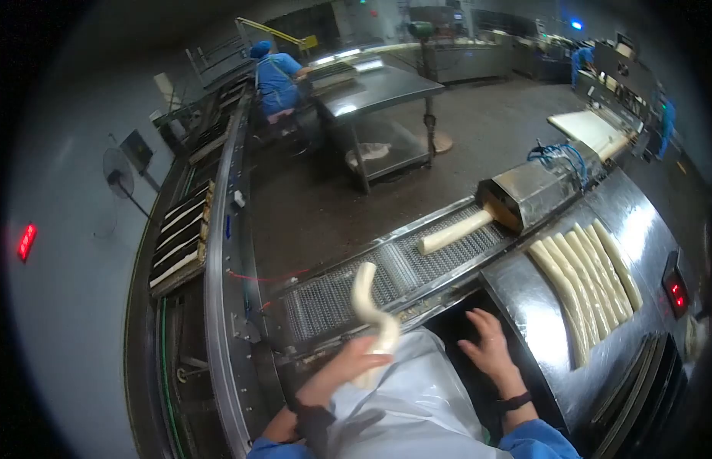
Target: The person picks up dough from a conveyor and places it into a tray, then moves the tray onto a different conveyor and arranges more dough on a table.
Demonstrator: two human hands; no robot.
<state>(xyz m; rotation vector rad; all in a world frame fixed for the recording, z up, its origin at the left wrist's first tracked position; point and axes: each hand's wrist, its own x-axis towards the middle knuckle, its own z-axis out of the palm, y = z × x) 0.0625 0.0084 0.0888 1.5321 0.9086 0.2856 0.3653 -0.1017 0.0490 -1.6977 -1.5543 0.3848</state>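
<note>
Glare whitens the steel counter [536,306]; dark edges warp.

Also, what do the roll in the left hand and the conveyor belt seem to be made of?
Roll: probably dough, pale and smooth, as it curves softly in the left hand. Conveyor belt: likely metal mesh, grey with a dull shine, from its fine grid.

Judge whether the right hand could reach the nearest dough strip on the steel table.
Probably yes: the right hand looks empty beside the steel table, and nothing visible stands between it and the nearest dough strip.
</note>
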